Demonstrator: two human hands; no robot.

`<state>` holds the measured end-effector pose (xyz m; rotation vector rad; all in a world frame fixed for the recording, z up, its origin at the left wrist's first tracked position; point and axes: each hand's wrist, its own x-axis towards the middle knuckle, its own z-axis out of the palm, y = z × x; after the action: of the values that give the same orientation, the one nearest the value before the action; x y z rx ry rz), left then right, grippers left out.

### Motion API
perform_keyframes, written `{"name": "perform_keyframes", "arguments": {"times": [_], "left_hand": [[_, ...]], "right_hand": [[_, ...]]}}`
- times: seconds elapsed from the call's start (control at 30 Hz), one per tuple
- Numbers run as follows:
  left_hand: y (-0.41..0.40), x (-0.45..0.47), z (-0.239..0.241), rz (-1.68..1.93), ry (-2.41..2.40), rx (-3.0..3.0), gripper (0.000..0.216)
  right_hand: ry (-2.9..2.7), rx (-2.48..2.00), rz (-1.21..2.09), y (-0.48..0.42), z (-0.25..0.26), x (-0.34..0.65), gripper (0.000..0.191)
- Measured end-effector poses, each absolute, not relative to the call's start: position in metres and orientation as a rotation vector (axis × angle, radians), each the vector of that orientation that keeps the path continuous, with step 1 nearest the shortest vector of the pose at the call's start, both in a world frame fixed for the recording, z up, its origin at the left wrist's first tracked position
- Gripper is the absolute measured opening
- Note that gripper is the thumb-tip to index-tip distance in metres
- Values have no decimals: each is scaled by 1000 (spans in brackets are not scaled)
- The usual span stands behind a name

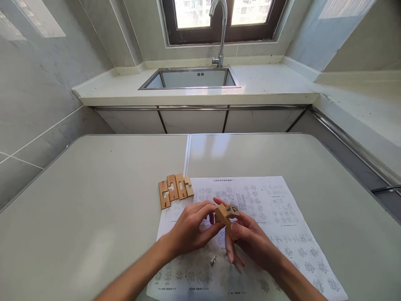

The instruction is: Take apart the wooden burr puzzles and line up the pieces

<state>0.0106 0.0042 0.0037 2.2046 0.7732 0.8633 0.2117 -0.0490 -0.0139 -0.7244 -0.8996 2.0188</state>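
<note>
Above the printed diagram sheet [300, 213], my left hand [194, 225] and my right hand [252, 238] both grip joined wooden puzzle pieces [224, 215]. One piece slants down to the right, and another crosses it with handwritten marks, one like a 3, on its end. My left fingers and thumb pinch the left side; my right thumb presses the lower right end. How the pieces interlock is partly hidden by my fingers. Left of the sheet's top lie several notched, numbered wooden pieces [164, 200] in a slanted row, some overlapping the paper.
The pale table [94, 175] has a seam running back from the wooden row. Beyond it stands a white counter [266, 81] with a steel sink [194, 79] and a tall faucet [222, 33] below a window. A black cable [385, 189] shows at the right edge.
</note>
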Motion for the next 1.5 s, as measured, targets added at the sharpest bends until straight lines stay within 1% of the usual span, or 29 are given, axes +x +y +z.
{"name": "perform_keyframes", "arguments": {"times": [0.1, 0.2, 0.37, 0.57, 0.7, 1.0, 1.17, 1.3, 1.4, 1.5], "left_hand": [[2, 12, 6, 869, 749, 2103, 5], [-1, 12, 4, 893, 810, 2051, 10], [-2, 12, -2, 959, 897, 2015, 17], [4, 13, 1, 948, 816, 1874, 18], [5, 14, 3, 963, 850, 1880, 11], [1, 14, 0, 969, 996, 1896, 16], [0, 12, -7, 1010, 1109, 1956, 24], [5, 6, -4, 1006, 1223, 2031, 27], [14, 1, 4, 981, 1350, 2125, 35], [23, -3, 13, 908, 1514, 2229, 44]], "right_hand": [[-898, -714, 2011, -48, -13, 213, 83], [-923, -690, 2013, -48, -14, 212, 81], [-967, -649, 2013, -50, -17, 209, 87], [-988, -637, 2009, -51, -17, 208, 93], [-1021, -610, 2015, -50, -17, 209, 96], [-1047, -607, 1985, -52, -21, 208, 93], [-1132, -701, 1952, -55, -20, 204, 87], [-1217, -804, 1898, -63, -17, 198, 93], [-1286, -909, 1823, -68, -12, 195, 97], [-1317, -1037, 1697, -67, -6, 195, 91]]}}
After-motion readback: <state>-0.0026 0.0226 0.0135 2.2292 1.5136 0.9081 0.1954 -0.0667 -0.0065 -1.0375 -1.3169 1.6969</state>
